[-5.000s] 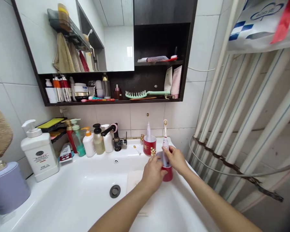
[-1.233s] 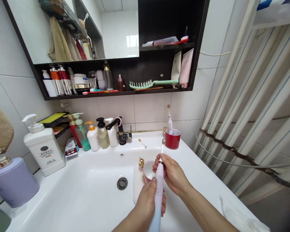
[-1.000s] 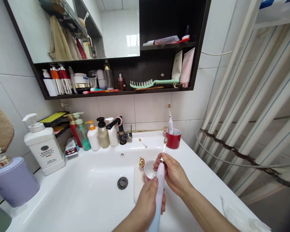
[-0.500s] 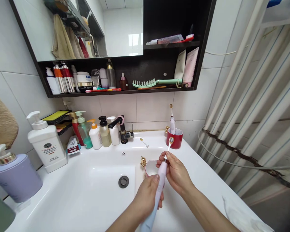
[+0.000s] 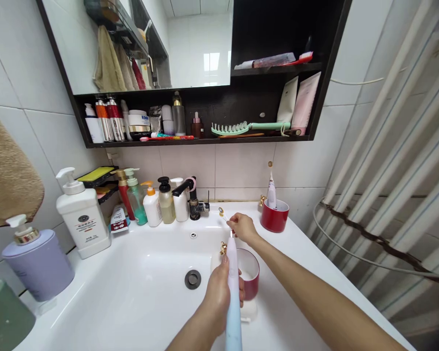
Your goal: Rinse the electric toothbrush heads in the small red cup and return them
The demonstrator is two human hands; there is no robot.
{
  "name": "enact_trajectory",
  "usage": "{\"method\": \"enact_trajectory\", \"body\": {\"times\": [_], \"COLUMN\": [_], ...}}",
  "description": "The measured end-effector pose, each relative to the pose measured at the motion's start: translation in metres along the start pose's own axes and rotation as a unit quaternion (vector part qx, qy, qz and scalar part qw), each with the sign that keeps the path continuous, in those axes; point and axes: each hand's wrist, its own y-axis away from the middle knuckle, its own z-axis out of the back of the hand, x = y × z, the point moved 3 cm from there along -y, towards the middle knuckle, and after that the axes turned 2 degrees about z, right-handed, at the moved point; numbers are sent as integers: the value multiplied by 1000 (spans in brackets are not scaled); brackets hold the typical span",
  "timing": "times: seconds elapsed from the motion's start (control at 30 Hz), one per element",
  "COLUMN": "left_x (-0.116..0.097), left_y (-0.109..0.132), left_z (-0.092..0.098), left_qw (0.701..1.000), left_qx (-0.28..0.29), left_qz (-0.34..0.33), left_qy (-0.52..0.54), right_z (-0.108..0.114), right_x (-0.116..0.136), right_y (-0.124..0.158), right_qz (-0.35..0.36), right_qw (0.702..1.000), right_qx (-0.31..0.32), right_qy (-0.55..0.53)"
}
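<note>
My left hand (image 5: 215, 300) is closed around a pale blue-white electric toothbrush handle (image 5: 233, 287), held upright over the sink with no brush head on its top. Right behind it stands a red cup (image 5: 251, 280) with a white inside and a small gold knob. My right hand (image 5: 243, 227) reaches out to the sink's back rim. Its fingers pinch a small brush head (image 5: 222, 213) near the black tap (image 5: 190, 195).
A second red cup (image 5: 275, 220) with a toothbrush (image 5: 271, 187) stands at the back right of the white sink (image 5: 131, 287). Pump bottles (image 5: 153, 204) line the back left. A large white dispenser (image 5: 82, 214) and a lilac one (image 5: 38, 261) stand left. Pipes run along the right.
The brush head has come off the handle. My right hand moved from the handle's top out to the back rim of the sink. The view shifted to the left.
</note>
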Motion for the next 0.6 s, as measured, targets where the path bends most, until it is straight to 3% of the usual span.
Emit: {"method": "enact_trajectory", "body": {"times": [0.13, 0.3, 0.6], "left_x": [4, 6, 11], "left_y": [-7, -9, -9], "left_z": [3, 3, 2], "left_qw": [1000, 1000, 1000], "left_qx": [-22, -15, 0], "left_qz": [-1, 8, -16], "left_qy": [6, 3, -14], "right_z": [-26, -43, -23], "right_x": [-2, -9, -19], "right_y": [-38, -58, -59], "right_qz": [-23, -40, -74], "right_qw": [995, 986, 990], "right_qx": [22, 42, 25], "right_qy": [92, 157, 114]}}
